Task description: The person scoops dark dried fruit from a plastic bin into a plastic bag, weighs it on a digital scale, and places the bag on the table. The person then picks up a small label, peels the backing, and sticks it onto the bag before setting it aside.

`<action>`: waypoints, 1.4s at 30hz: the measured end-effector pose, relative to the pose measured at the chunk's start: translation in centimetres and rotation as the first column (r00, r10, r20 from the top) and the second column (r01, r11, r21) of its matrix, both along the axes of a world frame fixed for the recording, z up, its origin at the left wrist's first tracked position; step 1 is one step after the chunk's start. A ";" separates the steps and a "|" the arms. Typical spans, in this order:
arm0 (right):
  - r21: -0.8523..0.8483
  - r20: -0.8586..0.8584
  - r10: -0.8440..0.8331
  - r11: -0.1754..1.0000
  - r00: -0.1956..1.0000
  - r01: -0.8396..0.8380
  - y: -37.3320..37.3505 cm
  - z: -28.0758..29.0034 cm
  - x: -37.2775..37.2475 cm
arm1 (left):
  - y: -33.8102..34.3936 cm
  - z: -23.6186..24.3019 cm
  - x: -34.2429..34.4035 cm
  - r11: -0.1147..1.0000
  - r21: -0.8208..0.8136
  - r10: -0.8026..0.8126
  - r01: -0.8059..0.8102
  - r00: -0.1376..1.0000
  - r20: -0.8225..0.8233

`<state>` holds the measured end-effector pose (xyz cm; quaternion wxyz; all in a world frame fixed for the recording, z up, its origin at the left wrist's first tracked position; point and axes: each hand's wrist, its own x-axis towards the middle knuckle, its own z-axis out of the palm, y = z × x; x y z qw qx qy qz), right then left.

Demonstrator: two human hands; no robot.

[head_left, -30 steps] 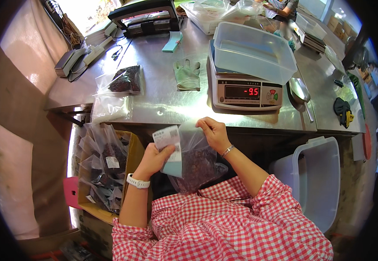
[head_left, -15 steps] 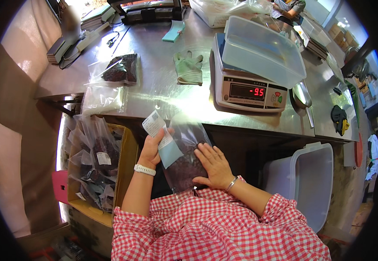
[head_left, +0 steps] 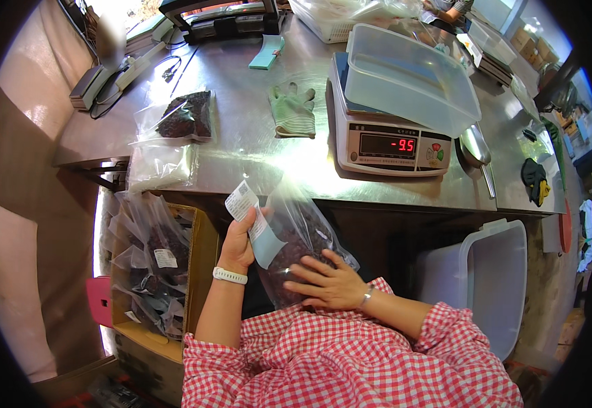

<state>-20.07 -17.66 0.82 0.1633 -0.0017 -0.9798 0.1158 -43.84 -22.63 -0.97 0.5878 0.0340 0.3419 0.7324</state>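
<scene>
A clear plastic bag (head_left: pixel 307 234) with dark, small-pieced contents lies on my lap, just below the table edge. In my left hand (head_left: pixel 236 248) is a strip of labels (head_left: pixel 266 246), white and printed at the upper end, pale blue at the lower end. Thumb and fingers close on the strip beside the bag's left edge; whether they also grip the bag is hidden. My right hand (head_left: pixel 333 282) rests on the lower part of the bag, fingers spread and pointing left, pressing on the plastic.
On the steel table (head_left: pixel 241 153) are filled bags (head_left: pixel 187 115), a glove (head_left: pixel 292 112), blue label strips (head_left: pixel 267 53), and a scale (head_left: pixel 395 146) carrying a clear tub (head_left: pixel 412 75). A scoop (head_left: pixel 474 149) lies right. Below stand a carton of bags (head_left: pixel 204 245) and a plastic bin (head_left: pixel 503 285).
My right hand has slid down and left over the bag, fingers now pointing more leftward. The dark contents show higher and further right in the bag. My left hand keeps the label strip.
</scene>
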 end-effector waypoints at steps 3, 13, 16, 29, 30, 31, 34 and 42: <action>-0.156 0.026 0.002 0.988 1.000 0.002 2.5 0.5 2.7 | -0.4 1.1 0.2 0.993 -0.093 0.069 -0.075 0.996 -0.061; -0.588 -0.191 -0.348 0.789 0.918 0.177 4.0 7.3 -6.4 | -1.2 5.3 2.4 0.999 0.036 0.026 -0.011 0.891 -0.453; -0.629 -0.043 -0.347 0.738 0.937 0.245 4.0 8.0 -8.6 | -1.7 5.7 2.3 0.999 0.026 -0.004 0.018 0.886 -0.464; -0.782 0.153 -0.160 0.583 0.975 0.218 3.6 8.6 -7.4 | -2.4 5.5 1.7 0.998 -0.059 -0.018 0.000 0.953 -0.303; -0.761 0.137 -0.160 0.615 0.978 0.207 3.5 8.5 -7.3 | -2.4 5.5 1.7 0.999 -0.049 -0.011 -0.003 0.957 -0.291; -0.736 0.122 -0.171 0.645 0.978 0.205 3.5 8.4 -7.2 | -2.5 5.5 1.7 0.999 -0.052 -0.005 -0.010 0.963 -0.270; -0.745 0.010 -0.244 0.645 0.970 0.170 3.2 7.9 -7.4 | -2.4 5.6 1.8 0.997 -0.073 -0.022 0.005 0.969 -0.247; -0.593 -0.199 -0.354 0.786 0.914 0.175 2.9 7.5 -7.7 | -2.7 5.9 2.0 0.999 -0.020 -0.043 0.040 0.979 -0.198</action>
